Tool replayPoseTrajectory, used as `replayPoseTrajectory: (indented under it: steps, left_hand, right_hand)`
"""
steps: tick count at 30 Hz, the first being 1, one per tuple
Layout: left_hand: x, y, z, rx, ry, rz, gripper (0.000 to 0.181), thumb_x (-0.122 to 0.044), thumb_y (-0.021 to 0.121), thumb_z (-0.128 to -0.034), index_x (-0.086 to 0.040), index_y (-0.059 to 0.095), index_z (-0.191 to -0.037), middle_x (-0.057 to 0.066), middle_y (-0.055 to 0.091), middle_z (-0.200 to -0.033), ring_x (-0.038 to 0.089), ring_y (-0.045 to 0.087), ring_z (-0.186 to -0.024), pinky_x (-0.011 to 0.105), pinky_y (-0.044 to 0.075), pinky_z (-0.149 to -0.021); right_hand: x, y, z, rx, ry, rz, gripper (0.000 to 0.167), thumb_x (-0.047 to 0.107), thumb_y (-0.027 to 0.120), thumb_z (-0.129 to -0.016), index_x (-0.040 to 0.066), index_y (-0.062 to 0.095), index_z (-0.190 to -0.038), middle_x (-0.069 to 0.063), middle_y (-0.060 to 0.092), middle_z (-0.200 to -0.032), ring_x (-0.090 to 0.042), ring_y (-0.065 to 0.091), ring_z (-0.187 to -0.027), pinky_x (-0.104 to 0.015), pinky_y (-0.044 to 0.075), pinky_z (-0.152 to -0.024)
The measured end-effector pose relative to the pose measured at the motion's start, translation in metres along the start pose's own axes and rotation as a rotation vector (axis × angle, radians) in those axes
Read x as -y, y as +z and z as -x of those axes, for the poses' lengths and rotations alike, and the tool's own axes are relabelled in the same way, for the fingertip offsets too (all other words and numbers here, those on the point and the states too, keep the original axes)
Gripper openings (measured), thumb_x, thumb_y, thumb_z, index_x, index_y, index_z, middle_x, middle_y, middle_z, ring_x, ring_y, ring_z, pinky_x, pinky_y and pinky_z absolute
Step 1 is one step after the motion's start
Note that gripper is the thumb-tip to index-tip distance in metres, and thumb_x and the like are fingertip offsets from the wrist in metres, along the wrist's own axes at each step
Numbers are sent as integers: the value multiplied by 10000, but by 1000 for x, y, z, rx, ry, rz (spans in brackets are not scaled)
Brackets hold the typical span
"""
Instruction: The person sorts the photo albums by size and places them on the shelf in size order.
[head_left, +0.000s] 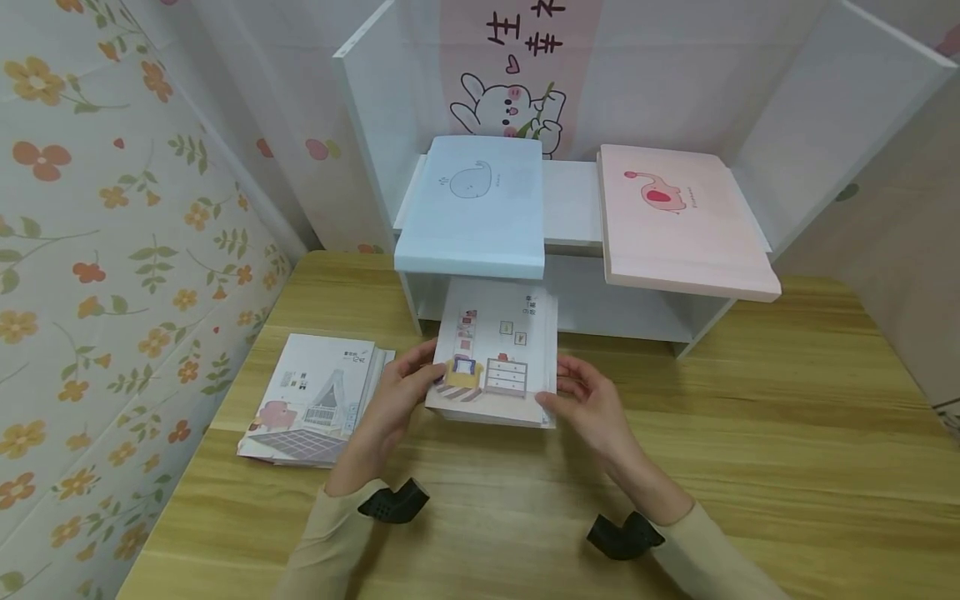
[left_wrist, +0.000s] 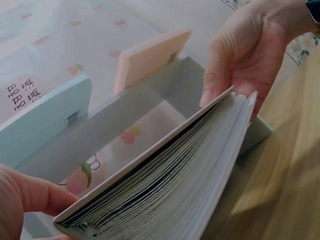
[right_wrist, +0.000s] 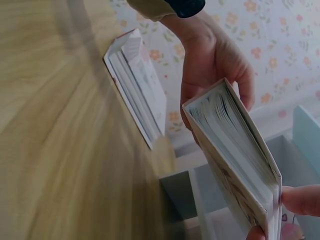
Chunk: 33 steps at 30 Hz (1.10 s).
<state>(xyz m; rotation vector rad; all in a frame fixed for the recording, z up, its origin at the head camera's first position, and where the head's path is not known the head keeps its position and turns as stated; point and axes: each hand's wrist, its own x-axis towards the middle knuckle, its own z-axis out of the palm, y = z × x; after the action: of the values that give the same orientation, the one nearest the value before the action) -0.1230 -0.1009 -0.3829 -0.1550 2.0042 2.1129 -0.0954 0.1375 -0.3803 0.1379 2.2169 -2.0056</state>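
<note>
Both hands hold a thick white photo album point(head_left: 495, 358), its cover printed with a bed, a chest of drawers and small pictures. My left hand point(head_left: 393, 400) grips the album's left edge, thumb on top. From the other side, my right hand point(head_left: 596, 408) pinches its right edge near the front corner. The far end lies under the overhanging blue book point(head_left: 480, 208), at the mouth of the shelf's lower level. Many thin leaves point(left_wrist: 165, 180) show along the album's edge in the left wrist view. In the right wrist view, the covers stand slightly apart around the leaves.
A white shelf unit point(head_left: 570, 196) stands at the table's back, with tall side panels. On its upper level lie the blue book and a pink book point(head_left: 678, 217), both jutting forward. A second white album point(head_left: 315, 400) lies on the wooden table point(head_left: 787, 433) at left.
</note>
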Motion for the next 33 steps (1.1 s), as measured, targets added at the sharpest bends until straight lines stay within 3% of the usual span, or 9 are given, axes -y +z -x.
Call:
replayPoseTrajectory:
  steps: [11, 19, 33]
  left_hand:
    - [-12, -3, -15, -10, -13, 87, 543, -85, 512, -921, -11, 343, -1432, 126, 363, -1452, 212, 376, -1273, 348, 311, -1049]
    - [-11, -5, -28, -4, 1, 180, 558, -60, 476, -932, 24, 276, -1446, 157, 287, -1489, 230, 288, -1334, 358, 237, -1098]
    - [-4, -5, -39, -11, -5, 279, 573, -21, 448, -927, 12, 242, -1461, 156, 252, -1503, 265, 284, -1308, 384, 211, -1094]
  right_hand:
    - [9, 6, -23, 1, -44, -32, 583, -92, 631, -818, -78, 391, -1350, -209, 466, -1239, -298, 518, -1088, -147, 485, -728]
    - [5, 9, -39, -17, -46, -9, 571, -48, 642, -827, -75, 416, -1350, -211, 498, -1240, -302, 527, -1079, -152, 489, -725]
    - [-4, 14, -61, -21, 20, -15, 546, -26, 659, -828, -102, 445, -1324, -247, 540, -1207, -231, 527, -987, -125, 473, -704]
